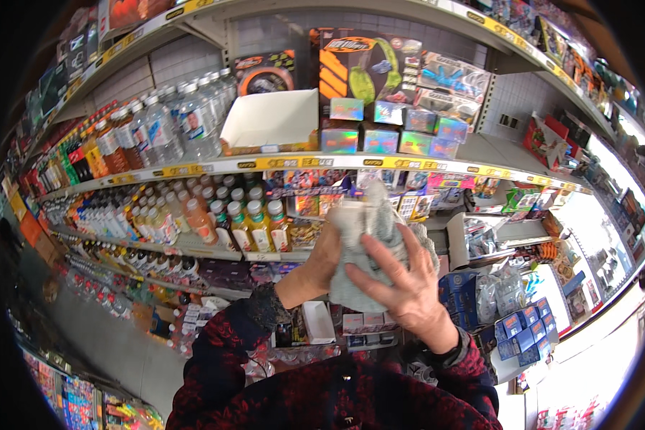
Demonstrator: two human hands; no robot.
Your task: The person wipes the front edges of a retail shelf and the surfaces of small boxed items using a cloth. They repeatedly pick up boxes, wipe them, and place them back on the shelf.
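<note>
A grey-green cloth [357, 279] is bunched between my two hands in front of the store shelves. My left hand [322, 258] grips its left side, with the fingers partly hidden behind the folds. Spread over the front and right side of the cloth are the fingers of my right hand [403, 285], slightly blurred. Whether the cloth wraps around some object cannot be told. Behind the hands, the middle shelf holds small boxes and juice bottles [258, 226]. Above them, shiny holographic boxes [381, 141] stand beside an open white carton [271, 121].
Water bottles [193, 121] line the upper shelf at left. The shelf edge [301, 162] with price labels runs just above the hands. At right are an open box of bagged goods [481, 239] and stacked blue boxes [521, 333]. A boxed headphone set [365, 70] stands at the back.
</note>
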